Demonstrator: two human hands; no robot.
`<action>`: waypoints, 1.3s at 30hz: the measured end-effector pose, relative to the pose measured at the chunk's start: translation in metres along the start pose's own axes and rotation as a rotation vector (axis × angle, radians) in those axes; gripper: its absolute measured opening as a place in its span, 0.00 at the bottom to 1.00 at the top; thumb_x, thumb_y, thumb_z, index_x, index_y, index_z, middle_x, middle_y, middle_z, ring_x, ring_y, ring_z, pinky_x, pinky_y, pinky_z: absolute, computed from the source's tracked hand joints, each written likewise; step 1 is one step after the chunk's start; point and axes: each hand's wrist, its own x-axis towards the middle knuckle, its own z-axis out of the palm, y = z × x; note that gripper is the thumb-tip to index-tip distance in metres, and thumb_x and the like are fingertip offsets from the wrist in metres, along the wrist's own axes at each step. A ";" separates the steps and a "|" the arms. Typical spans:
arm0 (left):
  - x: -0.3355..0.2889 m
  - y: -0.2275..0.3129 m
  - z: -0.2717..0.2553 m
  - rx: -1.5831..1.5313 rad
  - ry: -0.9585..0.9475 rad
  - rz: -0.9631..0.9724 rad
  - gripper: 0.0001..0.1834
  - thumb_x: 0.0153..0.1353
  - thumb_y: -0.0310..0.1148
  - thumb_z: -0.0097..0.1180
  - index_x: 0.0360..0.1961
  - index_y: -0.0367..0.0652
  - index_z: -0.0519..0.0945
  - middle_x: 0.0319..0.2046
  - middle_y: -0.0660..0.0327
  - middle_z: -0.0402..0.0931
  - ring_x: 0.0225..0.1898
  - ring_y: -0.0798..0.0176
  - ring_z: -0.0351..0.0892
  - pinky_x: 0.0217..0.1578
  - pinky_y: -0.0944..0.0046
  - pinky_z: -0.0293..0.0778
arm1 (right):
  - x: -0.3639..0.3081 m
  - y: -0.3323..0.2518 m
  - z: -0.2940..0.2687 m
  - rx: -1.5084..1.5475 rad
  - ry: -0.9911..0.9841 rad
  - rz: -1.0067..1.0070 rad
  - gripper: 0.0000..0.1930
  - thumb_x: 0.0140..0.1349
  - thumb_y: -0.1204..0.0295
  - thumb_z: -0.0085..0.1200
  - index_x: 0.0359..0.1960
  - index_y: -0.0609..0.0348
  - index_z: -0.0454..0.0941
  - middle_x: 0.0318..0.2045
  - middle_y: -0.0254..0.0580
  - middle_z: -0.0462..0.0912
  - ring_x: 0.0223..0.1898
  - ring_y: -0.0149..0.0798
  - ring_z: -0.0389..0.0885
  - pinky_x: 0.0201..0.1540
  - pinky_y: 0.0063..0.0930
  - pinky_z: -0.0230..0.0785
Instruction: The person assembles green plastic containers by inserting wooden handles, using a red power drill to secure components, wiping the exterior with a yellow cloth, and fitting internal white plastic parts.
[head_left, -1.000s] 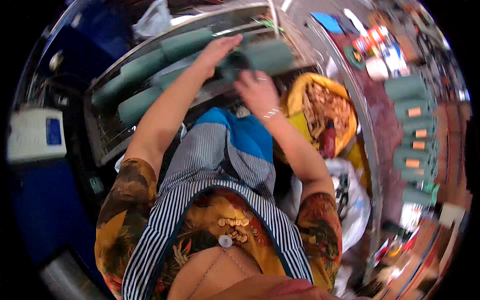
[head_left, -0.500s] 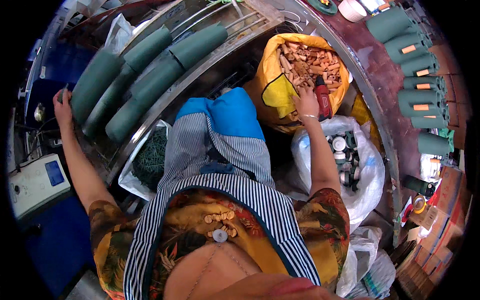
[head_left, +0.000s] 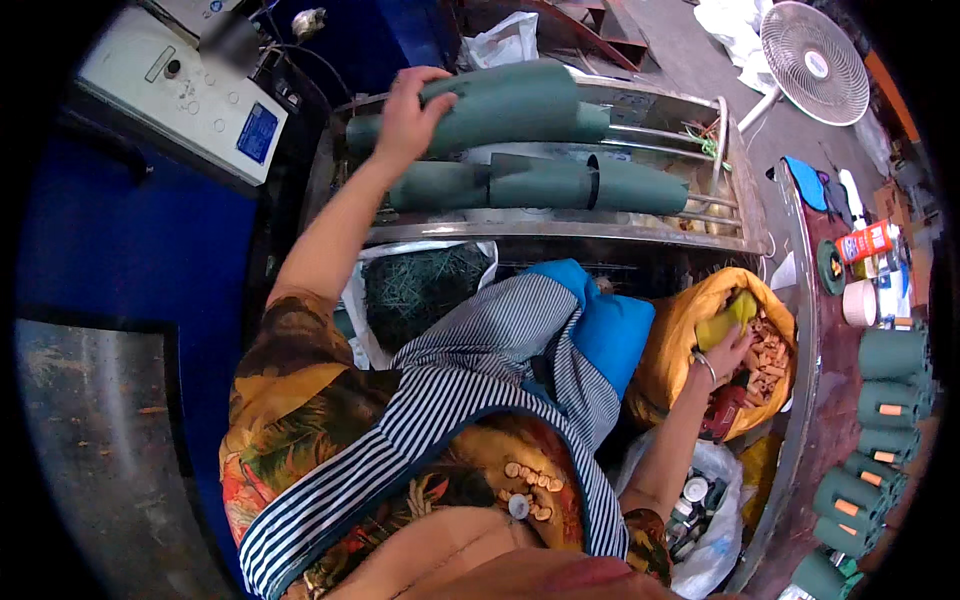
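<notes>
My left hand (head_left: 408, 118) is closed round the left end of a thick dark-green tube (head_left: 510, 100), which lies among others on a metal rack. In front of it runs a second row of green tubes (head_left: 545, 183), partly overlapping end to end. My right hand (head_left: 727, 355) is in the orange bag (head_left: 668, 350), its fingers on a yellow cloth (head_left: 722, 322); the fingertips are partly hidden. Small brown tube-shaped pieces (head_left: 768, 360) fill the bag beside that hand. A red and black power tool (head_left: 724, 408) lies below my right wrist.
A white bag of green scraps (head_left: 425, 290) stands before the rack. Another white bag (head_left: 715, 540) holds round parts. On the right bench (head_left: 805, 400) are several green rolls (head_left: 893, 355) with brown pieces. A fan (head_left: 815, 62) stands behind; a white control box (head_left: 185, 90) is at left.
My view has swung left, bringing the rack to the middle. My left hand is now on top of the tube's end. My right hand has shifted onto the yellow cloth, which now lies inside the bag's mouth.
</notes>
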 end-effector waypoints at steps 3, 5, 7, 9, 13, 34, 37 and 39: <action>-0.014 0.045 0.022 -0.102 0.096 0.132 0.19 0.55 0.36 0.64 0.46 0.42 0.74 0.42 0.55 0.74 0.47 0.48 0.71 0.51 0.55 0.66 | -0.036 -0.126 0.044 0.141 -0.133 -0.158 0.21 0.67 0.61 0.48 0.54 0.64 0.72 0.50 0.59 0.77 0.49 0.53 0.78 0.50 0.40 0.71; -0.022 0.075 0.036 -0.198 0.084 0.206 0.20 0.55 0.38 0.63 0.45 0.42 0.74 0.41 0.54 0.74 0.45 0.48 0.72 0.50 0.54 0.64 | -0.089 -0.196 0.075 0.356 -0.401 -0.486 0.21 0.62 0.68 0.51 0.56 0.58 0.72 0.58 0.55 0.71 0.59 0.55 0.69 0.59 0.45 0.64; -0.037 0.109 0.042 -0.234 0.081 0.281 0.20 0.54 0.39 0.64 0.45 0.42 0.74 0.41 0.54 0.74 0.44 0.50 0.72 0.50 0.53 0.62 | -0.120 -0.262 0.096 -0.031 -0.420 -1.257 0.25 0.53 0.70 0.54 0.56 0.54 0.74 0.63 0.43 0.68 0.67 0.54 0.60 0.68 0.52 0.49; -0.046 0.135 0.038 -0.172 0.146 0.338 0.22 0.52 0.41 0.65 0.45 0.44 0.74 0.39 0.56 0.74 0.42 0.53 0.72 0.48 0.53 0.60 | -0.130 -0.299 0.104 0.300 -0.510 -1.075 0.23 0.54 0.69 0.53 0.55 0.52 0.75 0.62 0.37 0.69 0.68 0.57 0.55 0.69 0.51 0.43; -0.050 0.151 0.029 -0.061 0.124 0.311 0.17 0.52 0.42 0.65 0.36 0.42 0.77 0.41 0.55 0.73 0.47 0.53 0.69 0.49 0.55 0.59 | -0.072 -0.295 0.154 0.244 -0.152 -0.953 0.23 0.59 0.67 0.52 0.57 0.57 0.72 0.60 0.50 0.68 0.64 0.55 0.60 0.67 0.45 0.48; -0.116 0.144 0.030 -1.708 -0.572 -1.525 0.25 0.70 0.40 0.45 0.62 0.35 0.67 0.56 0.52 0.72 0.50 0.63 0.76 0.54 0.65 0.71 | -0.044 -0.224 0.034 0.364 -0.810 -0.505 0.23 0.62 0.70 0.53 0.60 0.57 0.67 0.56 0.40 0.73 0.58 0.37 0.69 0.63 0.32 0.59; -0.093 0.141 0.027 -1.521 -0.511 -1.191 0.19 0.68 0.38 0.49 0.56 0.39 0.70 0.47 0.55 0.75 0.41 0.62 0.76 0.45 0.67 0.73 | -0.026 -0.245 -0.004 0.148 -1.290 -0.081 0.21 0.55 0.73 0.61 0.52 0.62 0.74 0.44 0.39 0.80 0.48 0.32 0.76 0.55 0.28 0.66; -0.088 0.149 0.035 -1.275 -0.408 -0.540 0.17 0.62 0.33 0.55 0.52 0.43 0.70 0.40 0.57 0.76 0.37 0.64 0.74 0.42 0.66 0.71 | -0.022 -0.230 -0.020 0.120 -1.203 -0.208 0.20 0.53 0.75 0.61 0.49 0.61 0.77 0.40 0.39 0.83 0.42 0.30 0.80 0.46 0.25 0.72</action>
